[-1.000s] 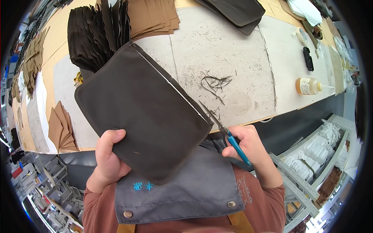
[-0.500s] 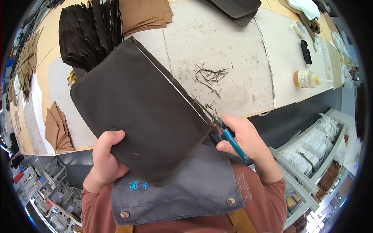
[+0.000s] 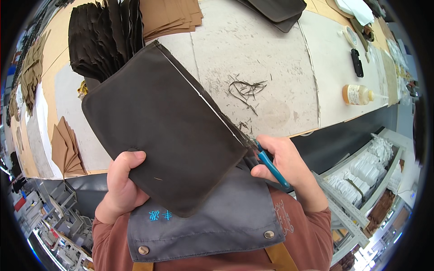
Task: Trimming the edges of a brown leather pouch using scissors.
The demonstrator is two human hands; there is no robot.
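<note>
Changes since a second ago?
The right hand moved left, bringing the blue-handled metal scissors to the right corner of the flat rectangular dark-brown leathery piece; blades now mostly hidden. Nothing grabbed or released. Left hand still grips the piece.

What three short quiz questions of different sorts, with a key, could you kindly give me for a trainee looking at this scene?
1. Which of the person's hands holds the blue-handled scissors?
2. True or false: the left hand has its thumb on the upper face of the dark brown piece.
3. What lies scattered on the worktable, beyond the scissors? A) white buttons; B) thin dark scraps; C) red zippers.

Key: 1. The right hand. 2. True. 3. B.
</note>
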